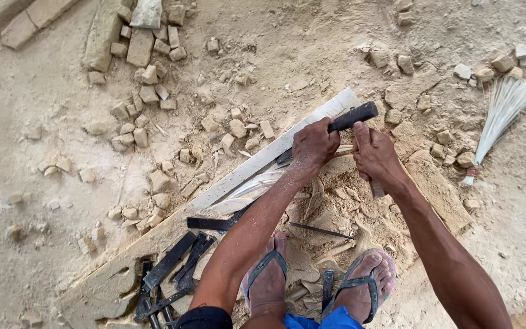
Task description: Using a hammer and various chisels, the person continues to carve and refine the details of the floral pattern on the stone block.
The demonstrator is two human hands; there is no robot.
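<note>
A long pale stone slab [245,173] lies slantwise on the sandy ground, with carved relief and loose chips in its middle. My left hand [315,143] is closed on a tool with a black handle [353,116] that sticks out up and to the right; a dark metal end shows at the hand's lower left. My right hand [374,153] sits right beside it over the carving. Its thumb touches the black handle, and its fingers are wrapped round a short pale tool [377,189] that pokes out below.
Several dark metal chisels [171,265] lie on the slab's lower left end, a thin one [321,230] near my feet. My sandalled feet [267,280] rest on the slab. A pale whisk broom [500,113] lies at right. Stone rubble [147,79] is scattered upper left.
</note>
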